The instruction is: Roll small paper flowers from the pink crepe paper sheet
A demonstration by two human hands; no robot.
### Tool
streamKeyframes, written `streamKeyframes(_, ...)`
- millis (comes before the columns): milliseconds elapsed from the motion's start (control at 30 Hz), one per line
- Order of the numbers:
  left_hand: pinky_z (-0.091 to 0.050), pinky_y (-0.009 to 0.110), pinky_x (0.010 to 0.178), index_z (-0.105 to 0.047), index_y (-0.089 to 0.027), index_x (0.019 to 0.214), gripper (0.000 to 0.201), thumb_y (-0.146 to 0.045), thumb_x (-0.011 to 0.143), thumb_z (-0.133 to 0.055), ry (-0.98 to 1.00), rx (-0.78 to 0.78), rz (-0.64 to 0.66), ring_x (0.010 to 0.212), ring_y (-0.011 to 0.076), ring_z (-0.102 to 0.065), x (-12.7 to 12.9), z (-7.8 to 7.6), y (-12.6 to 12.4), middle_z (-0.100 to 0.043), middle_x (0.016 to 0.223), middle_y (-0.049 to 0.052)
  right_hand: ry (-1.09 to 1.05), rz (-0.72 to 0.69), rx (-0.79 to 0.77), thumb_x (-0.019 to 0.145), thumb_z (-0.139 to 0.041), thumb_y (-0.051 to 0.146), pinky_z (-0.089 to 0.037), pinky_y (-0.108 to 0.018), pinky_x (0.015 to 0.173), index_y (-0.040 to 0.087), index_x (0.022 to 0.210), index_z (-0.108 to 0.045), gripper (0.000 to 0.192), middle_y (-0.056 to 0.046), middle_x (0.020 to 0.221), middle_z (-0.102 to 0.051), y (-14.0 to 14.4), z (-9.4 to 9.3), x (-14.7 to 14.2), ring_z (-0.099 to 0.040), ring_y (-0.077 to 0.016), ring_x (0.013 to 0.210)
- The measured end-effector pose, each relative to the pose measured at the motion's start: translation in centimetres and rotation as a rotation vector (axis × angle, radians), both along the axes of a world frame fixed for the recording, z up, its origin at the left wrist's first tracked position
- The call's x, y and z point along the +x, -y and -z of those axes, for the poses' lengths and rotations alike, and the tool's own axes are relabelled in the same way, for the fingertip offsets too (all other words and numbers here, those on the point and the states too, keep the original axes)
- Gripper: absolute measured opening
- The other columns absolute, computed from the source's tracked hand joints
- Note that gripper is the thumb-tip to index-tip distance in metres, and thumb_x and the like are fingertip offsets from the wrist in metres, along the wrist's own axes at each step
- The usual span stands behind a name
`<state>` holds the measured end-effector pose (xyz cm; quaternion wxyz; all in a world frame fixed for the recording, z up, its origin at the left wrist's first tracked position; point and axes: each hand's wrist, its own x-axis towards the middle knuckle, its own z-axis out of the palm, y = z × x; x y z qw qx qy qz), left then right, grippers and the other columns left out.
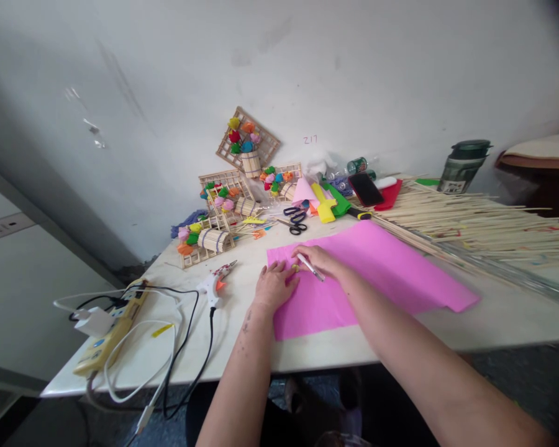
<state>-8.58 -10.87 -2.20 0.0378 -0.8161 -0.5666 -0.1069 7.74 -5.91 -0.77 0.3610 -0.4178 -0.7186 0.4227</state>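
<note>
White wall behind, and a pale worktop pushed against it. Near the front edge lies a large sheet of bright pink paper. The left hand rests flat on the sheet's left end, fingers spread, apparently pinning it so it cannot slide. The right hand lies just beside it on the paper, pinching a slim white pen with the tip angled toward the left hand. To the left sits a white glue gun with an orange trigger, its black cord trailing to a yellow power strip. Behind are black-handled scissors, bamboo-stick frames with coloured paper flowers, and on the right a spread bundle of thin bamboo sticks.
</note>
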Motion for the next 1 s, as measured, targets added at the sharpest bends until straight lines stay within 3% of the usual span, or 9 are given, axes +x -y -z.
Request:
streamKeyframes(233, -0.036, 0.032, 0.093, -0.039, -0.018, 0.127, 0.057, -0.047, 0.078, -0.047, 0.177, -0.011, -0.089, 0.110, 0.0202, -0.049, -0.6, 0.0, -0.5, -0.055, 0.119, 0.008, -0.060, -0.043, -0.012, 0.065, -0.057, 0.019, -0.047, -0.021, 0.059, 0.017, 0.079, -0.062, 0.015, 0.000, 0.068, -0.065, -0.4, 0.6, -0.1, -0.061, -0.0127, 0.063)
streamKeyframes(333, -0.036, 0.031, 0.093, -0.038, -0.016, 0.127, 0.060, -0.046, 0.076, -0.050, 0.187, -0.027, -0.110, 0.108, 0.0205, -0.051, -0.6, -0.1, -0.6, -0.054, 0.120, 0.008, -0.044, -0.061, 0.025, 0.065, -0.058, 0.020, -0.048, -0.022, 0.061, 0.018, 0.080, -0.062, 0.016, 0.000, 0.072, -0.066, -0.8, 1.2, 0.0, -0.062, -0.0129, 0.066)
streamKeyframes(533, -0.031, 0.036, 0.098, -0.044, -0.024, 0.123, 0.049, -0.045, 0.078, -0.048, 0.163, -0.041, -0.098, 0.115, 0.0190, -0.045, -0.5, -0.4, -0.3, -0.052, 0.123, 0.005, 0.054, -0.055, 0.118, 0.061, -0.063, 0.020, -0.047, -0.021, 0.063, 0.020, 0.084, -0.061, 0.023, 0.001, 0.077, -0.065, -1.1, 1.7, 0.1, -0.060, -0.0117, 0.067)
streamKeyframes(700, -0.021, 0.051, 0.100, -0.051, -0.038, 0.113, 0.032, -0.042, 0.083, -0.041, 0.049, -0.037, -0.043, 0.121, 0.0195, -0.037, -0.3, -0.2, -0.2, -0.047, 0.128, -0.001, 0.036, 0.010, 0.079, 0.060, -0.063, 0.019, -0.046, -0.020, 0.060, 0.019, 0.081, -0.061, 0.021, 0.002, 0.068, -0.063, -0.6, 1.0, -0.1, -0.059, -0.0109, 0.062)
streamKeyframes(1000, -0.018, 0.055, 0.100, -0.049, -0.038, 0.116, 0.033, -0.036, 0.086, -0.037, -0.009, -0.024, -0.043, 0.121, 0.0217, -0.035, 0.1, -0.1, 0.0, -0.045, 0.130, 0.000, -0.049, 0.020, -0.025, 0.065, -0.058, 0.019, -0.047, -0.020, 0.058, 0.018, 0.077, -0.061, 0.013, 0.002, 0.066, -0.062, -0.2, 0.3, -0.3, -0.058, -0.0105, 0.061)
